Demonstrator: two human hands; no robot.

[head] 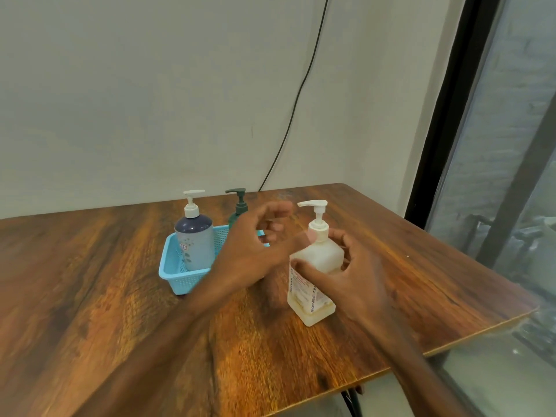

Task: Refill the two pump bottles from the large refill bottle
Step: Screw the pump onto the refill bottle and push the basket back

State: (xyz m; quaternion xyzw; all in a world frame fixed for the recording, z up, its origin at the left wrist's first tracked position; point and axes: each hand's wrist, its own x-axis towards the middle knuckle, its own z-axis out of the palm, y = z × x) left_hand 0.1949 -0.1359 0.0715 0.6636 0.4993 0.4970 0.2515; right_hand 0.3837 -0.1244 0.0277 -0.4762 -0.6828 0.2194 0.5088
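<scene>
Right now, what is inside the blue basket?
A grey-blue pump bottle stands in its left end. The left hand covers the right end; whether the green pump bottle is inside is hidden.

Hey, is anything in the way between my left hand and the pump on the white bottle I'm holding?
Nothing visible is. The left hand hovers just left of the pump collar of the white bottle, with only air between them. The right hand grips the bottle's body from the other side.
</scene>
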